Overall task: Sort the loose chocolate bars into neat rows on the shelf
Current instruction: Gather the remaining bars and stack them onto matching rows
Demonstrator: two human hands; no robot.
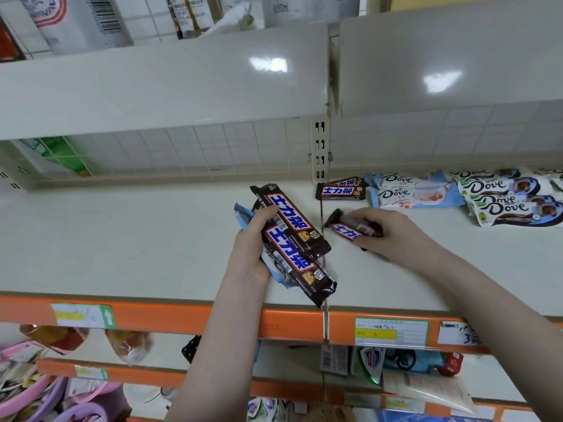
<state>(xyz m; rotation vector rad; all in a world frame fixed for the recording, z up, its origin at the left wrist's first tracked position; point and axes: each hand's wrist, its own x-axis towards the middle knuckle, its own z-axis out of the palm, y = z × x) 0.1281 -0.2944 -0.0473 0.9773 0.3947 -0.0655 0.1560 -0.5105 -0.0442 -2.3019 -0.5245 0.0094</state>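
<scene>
Two glossy dark-brown foil-wrapped chocolate bars, with pale-blue wrappers behind them, sit fanned in the left hand, whose fingers curl around the bundle. The right hand pinches a third crinkled brown bar low over the smooth cream shelf. Further back lie stacked brown bars beside flat pale-blue and white Dove packets.

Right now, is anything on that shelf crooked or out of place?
Yes. The white Dove bars at the far right lie overlapped and skewed, not in rows. The left hand holds a mixed bunch: Snickers bars over light blue bars.
</scene>
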